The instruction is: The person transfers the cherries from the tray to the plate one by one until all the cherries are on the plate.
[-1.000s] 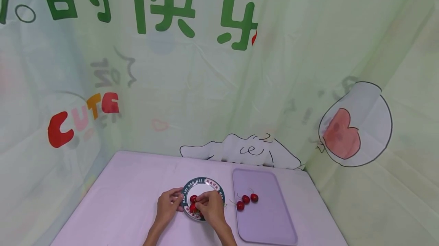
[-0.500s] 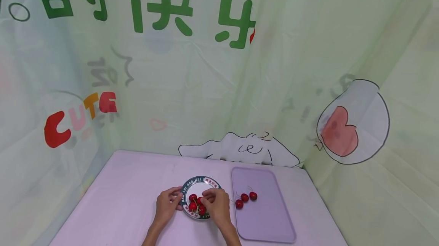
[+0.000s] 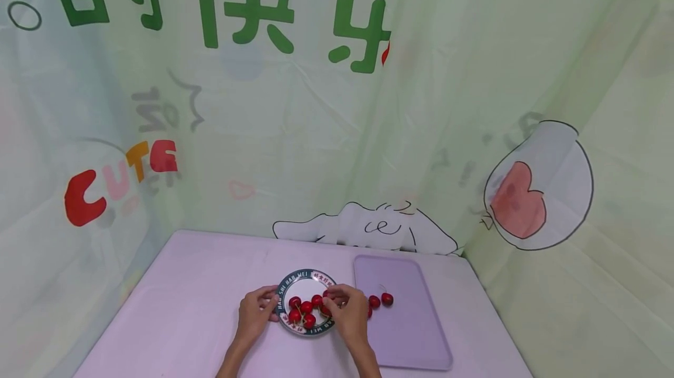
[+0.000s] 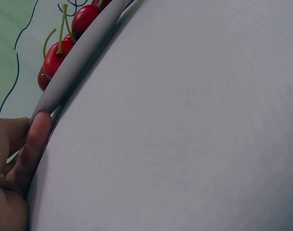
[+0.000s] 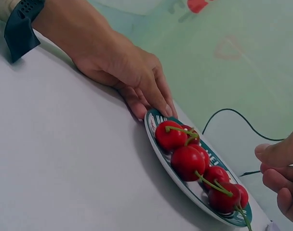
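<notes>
My left hand (image 3: 255,313) pinches the left rim of a small round plate (image 3: 295,277), white with a dark green lettered border. In the left wrist view the thumb lies over the rim and a finger (image 4: 39,130) under it. Several red cherries (image 3: 309,320) with green stems lie on the plate, in its front and right part. My right hand (image 3: 348,313) hovers at the plate's right edge, fingers loosely bent. From the right wrist view, that hand (image 5: 281,173) stands apart from the cherries (image 5: 187,163), nothing showing between thumb and fingers.
Right of the plate lies a flat lilac tray (image 3: 411,331) with a low rim. Cherries (image 3: 387,299) sit near its left side, one partly behind my right hand. A pale cloth covers the table (image 3: 210,272); a printed curtain (image 3: 316,150) hangs behind it.
My right hand has moved right, from the cherries in the plate's middle to its right edge, uncovering more cherries there. The left hand stays on the rim. The head view has shifted slightly.
</notes>
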A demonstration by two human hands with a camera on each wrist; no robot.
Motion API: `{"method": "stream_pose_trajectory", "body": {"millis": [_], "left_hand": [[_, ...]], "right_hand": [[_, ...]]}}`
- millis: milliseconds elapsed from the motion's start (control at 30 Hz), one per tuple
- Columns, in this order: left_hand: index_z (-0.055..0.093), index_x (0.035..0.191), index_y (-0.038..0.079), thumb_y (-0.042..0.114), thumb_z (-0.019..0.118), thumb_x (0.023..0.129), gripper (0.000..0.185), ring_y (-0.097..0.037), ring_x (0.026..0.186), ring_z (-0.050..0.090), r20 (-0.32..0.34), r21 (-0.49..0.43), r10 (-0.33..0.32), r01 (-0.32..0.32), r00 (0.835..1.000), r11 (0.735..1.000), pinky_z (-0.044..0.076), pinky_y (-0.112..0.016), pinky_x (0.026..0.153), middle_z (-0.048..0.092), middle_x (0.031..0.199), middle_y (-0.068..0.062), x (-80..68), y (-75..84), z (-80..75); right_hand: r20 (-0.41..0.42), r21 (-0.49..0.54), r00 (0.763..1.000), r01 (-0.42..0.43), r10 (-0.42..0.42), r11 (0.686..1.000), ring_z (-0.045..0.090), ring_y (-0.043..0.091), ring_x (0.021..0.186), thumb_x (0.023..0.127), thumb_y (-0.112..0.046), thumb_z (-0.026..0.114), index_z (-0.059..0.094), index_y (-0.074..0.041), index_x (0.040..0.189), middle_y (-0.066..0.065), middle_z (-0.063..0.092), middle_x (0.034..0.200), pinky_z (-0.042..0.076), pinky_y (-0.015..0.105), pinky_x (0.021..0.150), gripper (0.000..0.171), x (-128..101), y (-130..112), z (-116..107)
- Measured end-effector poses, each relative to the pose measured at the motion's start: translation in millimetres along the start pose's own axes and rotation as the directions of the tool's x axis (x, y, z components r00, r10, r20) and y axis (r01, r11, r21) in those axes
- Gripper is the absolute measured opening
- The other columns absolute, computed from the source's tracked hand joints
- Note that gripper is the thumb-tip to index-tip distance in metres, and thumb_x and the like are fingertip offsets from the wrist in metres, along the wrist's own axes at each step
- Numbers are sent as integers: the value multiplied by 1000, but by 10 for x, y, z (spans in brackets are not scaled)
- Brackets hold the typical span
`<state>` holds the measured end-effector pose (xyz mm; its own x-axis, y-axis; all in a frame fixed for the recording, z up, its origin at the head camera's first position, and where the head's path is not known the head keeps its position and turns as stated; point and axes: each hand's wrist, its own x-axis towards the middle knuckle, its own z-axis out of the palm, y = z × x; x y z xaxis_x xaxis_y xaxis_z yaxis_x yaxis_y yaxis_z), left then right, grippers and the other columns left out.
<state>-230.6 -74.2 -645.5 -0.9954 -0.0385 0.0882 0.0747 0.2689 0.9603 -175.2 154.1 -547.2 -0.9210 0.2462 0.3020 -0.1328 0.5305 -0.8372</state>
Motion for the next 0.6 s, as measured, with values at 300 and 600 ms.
{"method": "stream_pose_trajectory", "body": {"millis": [300,600], "left_hand": [[72,137,1,4,71,104,33,-10,58,69,-20,9,31,-31,999,999,62,-22,58,76,109,-15,-11,28,0],[72,137,1,3,71,104,33,-10,59,69,-16,1,13,-13,1000,1000,63,-22,58,76,110,-16,-9,28,6]], "right_hand": [[-78,-45,996,-41,37,998,70,12,77,82,-1,93,85,-6,104,4,83,90,56,22,71,24,61,159,-63],[-136,-64,989,-63,53,996,72,20,77,76,0,96,84,-5,103,9,82,91,51,20,67,30,91,276,-128]]}}
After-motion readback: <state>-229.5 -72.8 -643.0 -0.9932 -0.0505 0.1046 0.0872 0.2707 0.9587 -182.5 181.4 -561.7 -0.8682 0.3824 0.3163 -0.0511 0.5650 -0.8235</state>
